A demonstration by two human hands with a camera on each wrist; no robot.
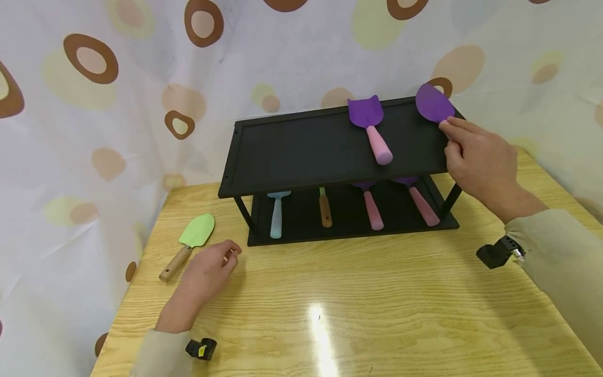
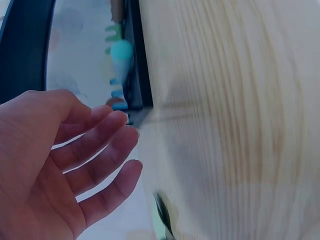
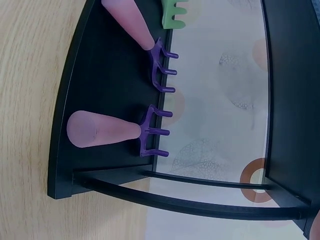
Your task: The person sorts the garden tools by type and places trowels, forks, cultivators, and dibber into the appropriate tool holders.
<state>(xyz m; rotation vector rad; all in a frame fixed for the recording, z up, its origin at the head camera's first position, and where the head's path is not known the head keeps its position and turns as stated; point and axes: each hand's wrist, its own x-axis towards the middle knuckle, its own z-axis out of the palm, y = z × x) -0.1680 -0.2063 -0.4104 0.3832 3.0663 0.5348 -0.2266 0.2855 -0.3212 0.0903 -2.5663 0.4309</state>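
Note:
My right hand point(image 1: 485, 159) grips a garden trowel point(image 1: 434, 103) with a purple blade over the right end of the black rack's upper shelf point(image 1: 297, 149). Its handle is mostly hidden in the hand; I cannot tell whether the blade touches the shelf. To its left on that shelf lies a purple scoop-like shovel point(image 1: 366, 112) with a pink handle. My left hand point(image 1: 207, 269) holds nothing, its fingers loosely bent, as the left wrist view also shows. Beside it on the table lies a light green trowel point(image 1: 198, 230) with a wooden handle.
On the lower shelf point(image 1: 301, 233) lie two pink-handled purple hand rakes point(image 3: 105, 129), a green rake point(image 3: 173, 14) with a wooden handle point(image 1: 325, 211) and a light blue rake point(image 1: 276, 217). Black posts point(image 1: 452, 199) join the shelves. A patterned cloth point(image 1: 292, 47) hangs behind.

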